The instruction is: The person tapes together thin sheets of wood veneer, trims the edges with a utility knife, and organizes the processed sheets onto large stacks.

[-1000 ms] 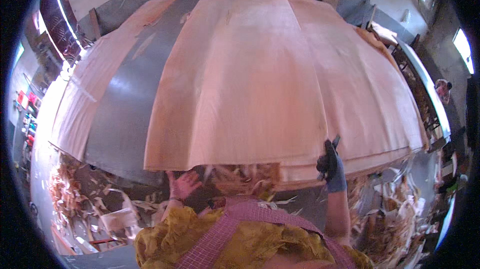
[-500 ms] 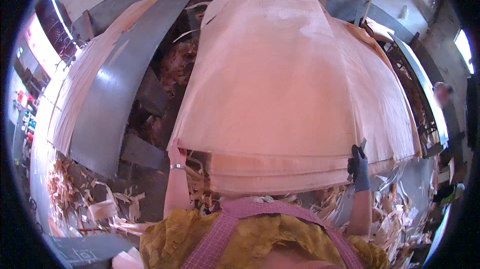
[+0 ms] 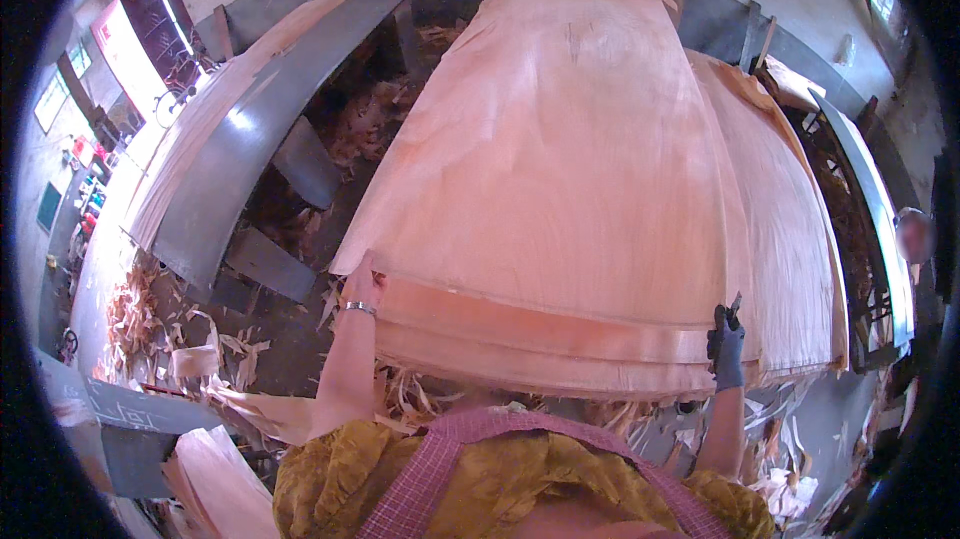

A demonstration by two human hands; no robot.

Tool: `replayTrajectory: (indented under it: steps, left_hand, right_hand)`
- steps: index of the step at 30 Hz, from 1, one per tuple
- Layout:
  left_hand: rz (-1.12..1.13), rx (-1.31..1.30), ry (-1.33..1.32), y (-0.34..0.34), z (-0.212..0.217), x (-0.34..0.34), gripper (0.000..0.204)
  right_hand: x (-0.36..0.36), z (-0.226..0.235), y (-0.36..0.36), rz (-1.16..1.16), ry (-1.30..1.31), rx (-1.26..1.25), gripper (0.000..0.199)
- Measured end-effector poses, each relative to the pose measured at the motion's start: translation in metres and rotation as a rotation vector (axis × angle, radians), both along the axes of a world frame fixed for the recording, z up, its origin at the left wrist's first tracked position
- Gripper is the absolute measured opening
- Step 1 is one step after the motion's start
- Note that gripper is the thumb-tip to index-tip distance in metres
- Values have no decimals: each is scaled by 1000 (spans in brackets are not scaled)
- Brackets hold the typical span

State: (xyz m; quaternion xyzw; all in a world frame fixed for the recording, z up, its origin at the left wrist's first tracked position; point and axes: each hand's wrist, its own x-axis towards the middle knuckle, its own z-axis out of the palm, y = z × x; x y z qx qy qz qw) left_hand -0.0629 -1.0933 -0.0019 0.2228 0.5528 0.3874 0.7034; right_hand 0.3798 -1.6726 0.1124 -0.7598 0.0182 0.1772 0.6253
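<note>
A large, thin wood veneer sheet (image 3: 560, 169) covers the stack in front of me, its near edge lying a little back from the lower layers (image 3: 520, 329). My left hand (image 3: 363, 284), bare with a metal band at the wrist, pinches this sheet at its near left corner. On the near right side, my right hand (image 3: 727, 347) wears a dark grey glove. Its fingers are closed around a small, dark blade-like tool (image 3: 736, 303) that sticks up beside the sheet's edge; its exact kind is unclear.
Another veneer stack (image 3: 775, 229) adjoins at the right. A grey panel (image 3: 235, 144) slopes along the left, with veneer beyond it. Torn veneer strips (image 3: 130, 309) litter the floor. Grey boards (image 3: 135, 419) lie at the lower left. Another person (image 3: 912, 237) is at the far right.
The top sheet's near left corner and my left hand have moved slightly away and left, baring more of the lower layers. My view has shifted; the right hand stays by the right edge.
</note>
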Motion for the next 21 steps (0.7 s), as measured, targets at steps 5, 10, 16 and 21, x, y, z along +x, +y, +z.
replayTrajectory:
  steps: [5, 10, 16, 21]
  left_hand:
    - [29, -85, 46, -11, -35, 18, 20]
    - [-14, -83, 108, -43, -83, 0, 24]
    - [22, -128, 62, -75, -100, 9, 21]
    - [75, -75, 149, -122, -93, 42, 17]
  right_hand:
    - [21, -24, -13, -24, -27, -43, 29]
    - [12, -49, -40, -31, -32, -131, 29]
    - [36, -119, -77, -42, -175, -258, 25]
    - [34, -136, -84, -56, -198, -349, 41]
